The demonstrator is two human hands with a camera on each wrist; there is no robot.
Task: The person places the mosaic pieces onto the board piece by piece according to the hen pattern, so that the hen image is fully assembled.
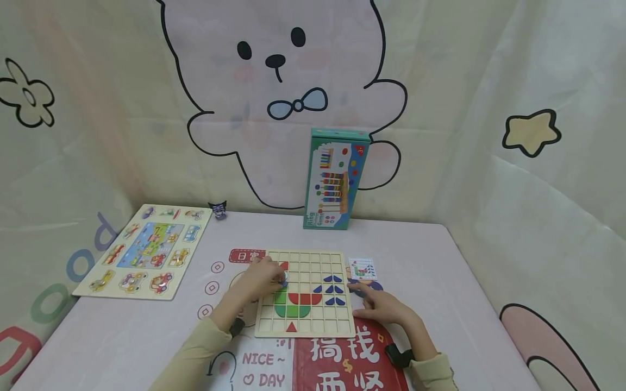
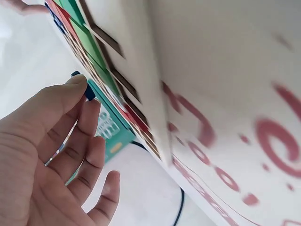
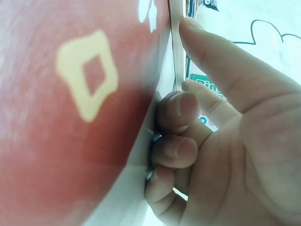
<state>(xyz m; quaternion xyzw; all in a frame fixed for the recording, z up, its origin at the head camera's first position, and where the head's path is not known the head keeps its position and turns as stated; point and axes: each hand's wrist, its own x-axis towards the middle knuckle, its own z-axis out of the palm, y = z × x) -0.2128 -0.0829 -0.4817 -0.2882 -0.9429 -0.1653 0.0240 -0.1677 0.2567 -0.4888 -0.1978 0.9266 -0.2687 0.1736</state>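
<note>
My left hand [image 1: 264, 279] pinches a small dark blue tile [image 2: 89, 92] between thumb and index finger, over the upper left of a cream grid board [image 1: 315, 260]. In the left wrist view its other fingers are spread loosely. The board carries red tiles [image 1: 305, 299], green tiles [image 1: 292, 311] and several blue leaf-shaped tiles [image 1: 334, 290]. A red triangle [image 1: 291, 327] sits in the bottom row. Along the board's right edge rests my right hand [image 1: 383, 307], thumb and index finger extended against it. In the right wrist view the other fingers bend beside the edge.
A small pattern card [image 1: 363, 269] lies right of the board. Behind stands a tall green game box [image 1: 335, 182]. At the left lies a picture puzzle board [image 1: 183, 271], with a small dark figure [image 1: 218, 210] near its far corner. A printed mat [image 1: 266, 366] lies underneath.
</note>
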